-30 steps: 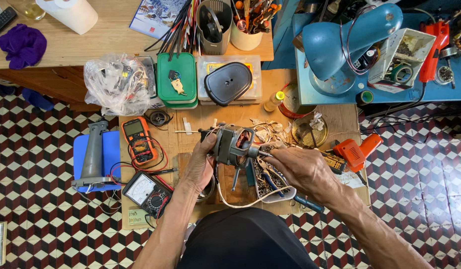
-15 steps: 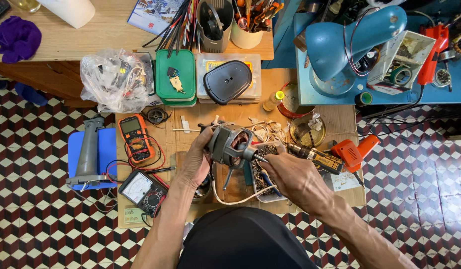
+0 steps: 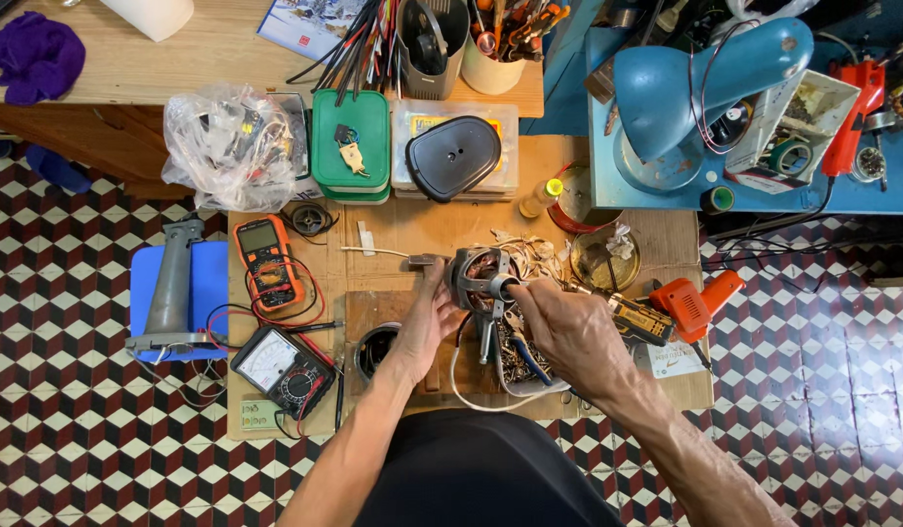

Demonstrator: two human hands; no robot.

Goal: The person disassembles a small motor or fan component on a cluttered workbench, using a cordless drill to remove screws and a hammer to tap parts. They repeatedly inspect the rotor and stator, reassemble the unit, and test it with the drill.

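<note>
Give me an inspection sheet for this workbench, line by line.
Surface: low wooden bench, crowded.
Job's things: small electric motor held between left hand and right hand.
Clutter: orange multimeter, analog meter, green case, plastic bag of parts, orange soldering gun.
Grippers: both hands grip the motor.
Cables: white cord loops below motor; red meter leads.
Surroundings: checkered tile floor, blue lamp.

The motor stator [image 3: 479, 278] sits at the centre of the low workbench [image 3: 412, 229], between the left hand [image 3: 424, 317] and the right hand [image 3: 568, 332]. Two multimeters [image 3: 268, 262] lie to its left. The soldering gun [image 3: 695, 298] lies to its right. Two lidded boxes [image 3: 352, 146] stand behind it, against the wooden desk [image 3: 207, 54].
</note>
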